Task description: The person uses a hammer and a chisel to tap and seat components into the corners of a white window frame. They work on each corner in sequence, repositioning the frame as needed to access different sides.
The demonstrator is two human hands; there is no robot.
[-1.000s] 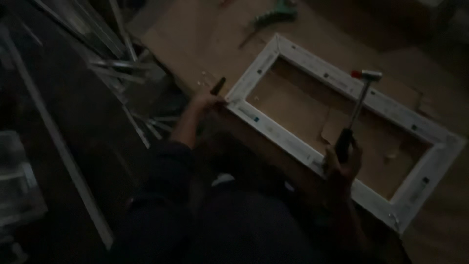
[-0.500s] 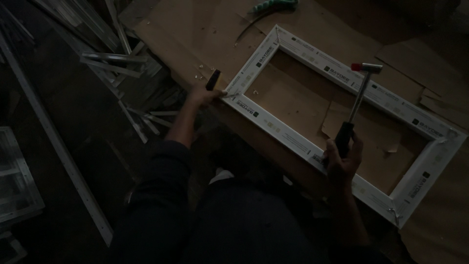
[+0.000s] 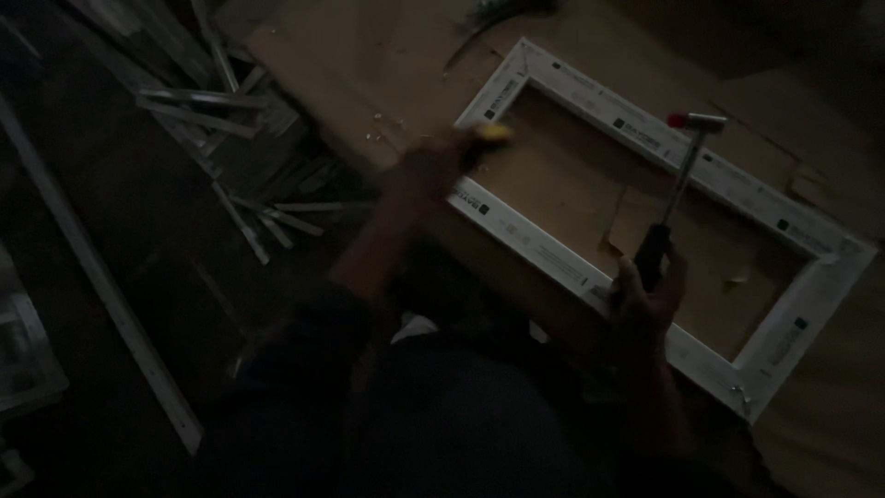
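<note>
Light: the room was dim, and only the pale things stood out.

Frame: a white rectangular frame (image 3: 590,267) lay flat on the cardboard-covered surface (image 3: 350,65), its long sides running away to the right, so both hands could reach its near rail.

Right hand: the right hand (image 3: 648,293) was closed around the dark handle of a hammer (image 3: 678,189). It gripped low on the handle, and the shaft stood up and away over the frame's opening. The head, with a red tip on one end, hung above the far rail. The low hold looked suited to swinging.

Left hand: the left hand (image 3: 426,166) hovered at the near left corner of the frame, blurred. It seemed pinched on a small tool with a yellow end (image 3: 495,133), placed against the corner joint, though the blur left me unable to tell exactly how the fingers were closed.

Debris: small pale chips (image 3: 380,127) lay on the surface just beside that corner.

Offcuts: a heap of white strips (image 3: 221,138) lay on the floor to the left, well apart from the frame. One long strip (image 3: 101,277) ran diagonally past it.

Far edge: a greenish tool (image 3: 493,11) lay at the top, too dark to identify.
</note>
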